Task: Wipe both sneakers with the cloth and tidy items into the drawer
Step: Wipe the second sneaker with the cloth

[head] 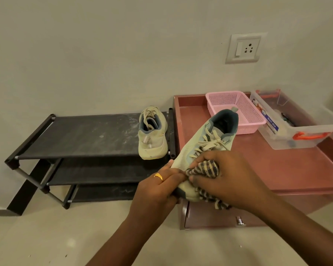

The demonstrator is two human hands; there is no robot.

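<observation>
2 hands (158,189) (229,177), 1 cloth (206,168), 2 sneakers (204,143) (152,141)

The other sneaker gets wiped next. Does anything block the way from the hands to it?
Nothing visible does: the second sneaker sits alone on the rack's top shelf, though the left hand holds the first sneaker.

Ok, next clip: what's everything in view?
held sneaker: one, pale green, over the cabinet's front
other sneaker: one, pale green, rack's top shelf
cloth: one, checked, on held sneaker's toe
rack: one, black, left, by wall
cabinet: one, reddish-brown, beside rack
drawer: one, reddish-brown, under cabinet top
basket: one, pink, on cabinet
box: one, clear, right of basket
wall socket: one, white, above cabinet
left grip: bare hand, holds held sneaker
right grip: bare hand, holds cloth
</observation>
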